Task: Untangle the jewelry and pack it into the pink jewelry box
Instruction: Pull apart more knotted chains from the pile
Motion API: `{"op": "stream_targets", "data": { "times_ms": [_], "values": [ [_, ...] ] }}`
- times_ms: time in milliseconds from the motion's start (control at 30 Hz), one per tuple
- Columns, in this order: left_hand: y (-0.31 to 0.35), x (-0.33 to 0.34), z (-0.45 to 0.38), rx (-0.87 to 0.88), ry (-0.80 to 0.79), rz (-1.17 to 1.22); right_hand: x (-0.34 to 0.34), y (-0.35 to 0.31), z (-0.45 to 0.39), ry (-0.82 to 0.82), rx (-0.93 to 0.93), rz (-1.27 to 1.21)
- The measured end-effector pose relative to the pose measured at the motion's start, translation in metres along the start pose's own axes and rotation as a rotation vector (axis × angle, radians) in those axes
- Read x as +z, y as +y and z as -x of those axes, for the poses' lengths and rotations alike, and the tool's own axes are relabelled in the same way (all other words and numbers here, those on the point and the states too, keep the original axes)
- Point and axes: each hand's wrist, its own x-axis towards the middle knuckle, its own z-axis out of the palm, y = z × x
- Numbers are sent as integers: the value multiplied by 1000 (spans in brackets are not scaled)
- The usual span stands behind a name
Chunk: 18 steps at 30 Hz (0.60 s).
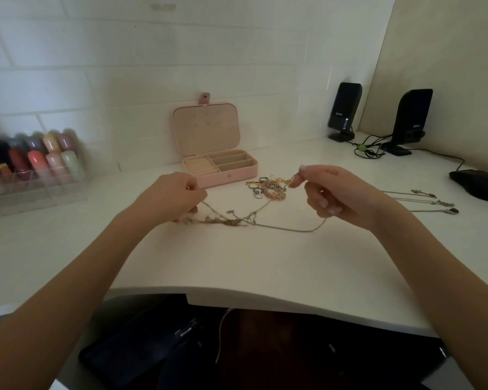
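Note:
The pink jewelry box [238, 173] stands open at the back of the white desk, its lid up against the wall and its compartments bare. A tangle of thin chains [237, 220] hangs just above the desk between my hands. My left hand [175, 197] pinches one end of it, and my right hand [330, 190] pinches another chain end higher up. Behind the tangle lies a small heap of rings and bracelets [269, 187]. Three separate necklaces [423, 202] are laid out straight on the right.
A clear organizer holding several coloured bottles [37, 164] sits at the left. Two black speakers [344, 111] [410, 119] with cables stand at the back right, a black mouse [479, 184] beside them. The desk's front edge [265, 298] curves near me.

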Motion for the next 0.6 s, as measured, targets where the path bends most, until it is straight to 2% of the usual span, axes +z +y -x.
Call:
{"op": "stream_targets", "data": {
  "times_ms": [67,133,233,300,333,433,600],
  "values": [
    [3,2,1,86,8,-158,5,-5,-4,16,-45,-8],
    [7,6,1,179,19,-197,9,-7,-6,11,-78,-4],
    [19,17,3,353,-117,40,15,-9,-6,-19,-117,-52],
    [30,30,6,407,-244,224,17,-10,-6,-32,-145,-77],
    [33,36,5,423,-255,256,18,-11,-6,-23,-160,-94],
    [35,48,1,405,-263,368,15,-9,-5,81,-201,-159],
    [36,48,2,267,-436,696,7,-4,-6,247,-167,-241]
  ]
}}
